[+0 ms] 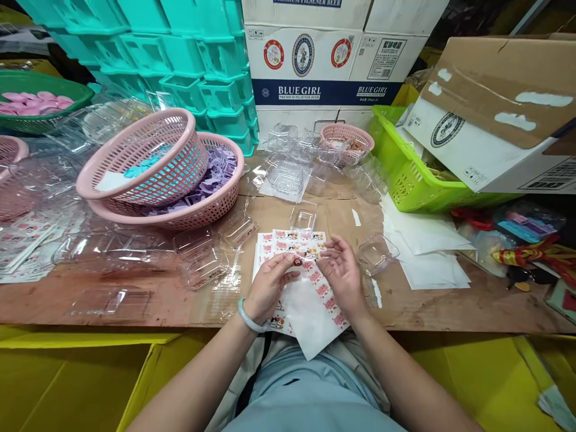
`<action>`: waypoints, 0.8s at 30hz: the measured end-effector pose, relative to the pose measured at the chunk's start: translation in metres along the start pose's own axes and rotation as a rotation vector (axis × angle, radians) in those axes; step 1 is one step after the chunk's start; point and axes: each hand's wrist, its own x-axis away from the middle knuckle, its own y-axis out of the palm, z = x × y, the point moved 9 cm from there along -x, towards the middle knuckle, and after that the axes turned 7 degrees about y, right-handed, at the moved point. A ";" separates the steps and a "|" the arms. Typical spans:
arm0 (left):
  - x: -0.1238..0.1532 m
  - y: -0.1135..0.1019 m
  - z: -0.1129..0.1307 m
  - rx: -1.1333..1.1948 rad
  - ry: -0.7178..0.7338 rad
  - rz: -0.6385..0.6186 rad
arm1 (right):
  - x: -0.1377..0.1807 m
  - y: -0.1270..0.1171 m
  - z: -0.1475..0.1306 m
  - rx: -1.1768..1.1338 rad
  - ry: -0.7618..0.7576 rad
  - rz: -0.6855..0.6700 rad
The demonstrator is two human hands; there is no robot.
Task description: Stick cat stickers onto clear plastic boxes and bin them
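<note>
My left hand (272, 282), with a pale bangle at its wrist, is closed in a pinch on a small sticker (297, 261) with a dark red print. Just to the right, my right hand (342, 273) has its fingers apart and slightly curled, its thumb close to the sticker. Beneath both hands lie sticker sheets (330, 303) printed with red lettering and cartoon cats. A blank white sheet (310, 318) rests on top of them, its corner over the table edge. A clear plastic box (303, 217) stands just beyond the sheets; another clear piece (378, 255) lies right of my right hand.
Pink baskets (234, 189) at the left hold purple and blue pieces. More clear boxes (204, 267) lie beside the sheets. White papers (427, 258) and a lime green basket (405, 186) are at the right. Cartons (324, 66) and turquoise crates (220, 90) stand behind.
</note>
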 end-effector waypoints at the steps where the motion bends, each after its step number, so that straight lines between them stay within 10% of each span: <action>1: -0.001 0.005 0.003 -0.072 0.012 -0.063 | -0.006 0.001 0.011 -0.080 0.121 -0.057; 4: -0.016 0.021 0.026 -0.424 0.206 -0.170 | -0.022 -0.006 0.021 -0.189 0.263 -0.099; 9: -0.072 0.064 0.085 -1.069 0.748 -0.052 | -0.041 -0.055 0.005 -0.458 0.155 0.314; 13: -0.140 0.103 0.063 -1.579 0.546 -0.237 | -0.044 -0.048 0.004 -0.545 0.192 0.275; 19: -0.168 0.087 0.060 -1.613 0.410 -0.200 | -0.037 -0.047 0.013 -0.341 0.103 0.282; 24: -0.112 0.035 0.096 -1.147 0.560 0.133 | -0.038 -0.009 0.001 0.041 -0.053 0.130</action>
